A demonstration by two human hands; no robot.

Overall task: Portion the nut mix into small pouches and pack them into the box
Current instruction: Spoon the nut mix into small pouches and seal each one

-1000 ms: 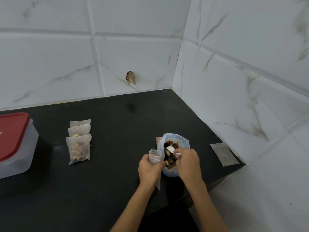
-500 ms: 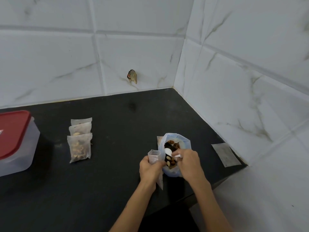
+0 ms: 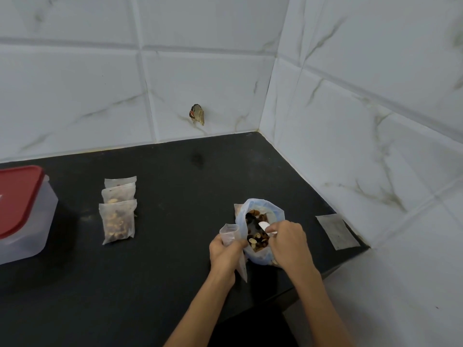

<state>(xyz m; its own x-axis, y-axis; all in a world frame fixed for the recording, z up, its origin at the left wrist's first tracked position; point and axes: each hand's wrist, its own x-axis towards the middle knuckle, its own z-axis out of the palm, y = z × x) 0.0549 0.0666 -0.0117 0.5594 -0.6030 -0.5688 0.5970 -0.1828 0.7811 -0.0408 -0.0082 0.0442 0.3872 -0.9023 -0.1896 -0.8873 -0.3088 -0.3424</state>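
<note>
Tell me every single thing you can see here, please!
Filled pouches: three, translucent white, in a row on the counter's left.
Box: one, clear with red lid, far left edge.
Nut mix bag: one, bluish clear, open, near the front edge.
Spoon: one, white, in the bag.
Open pouch: one, translucent, beside the bag.
Flat pouch: one, greyish, far right.
Counter: one, black.
Hands: left holds the open pouch; right holds the spoon.

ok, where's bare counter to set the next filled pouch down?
Free: the dark counter between the filled pouches and the left hand, and the near-left front. Crowded: around the nut bag and right hand.
</note>
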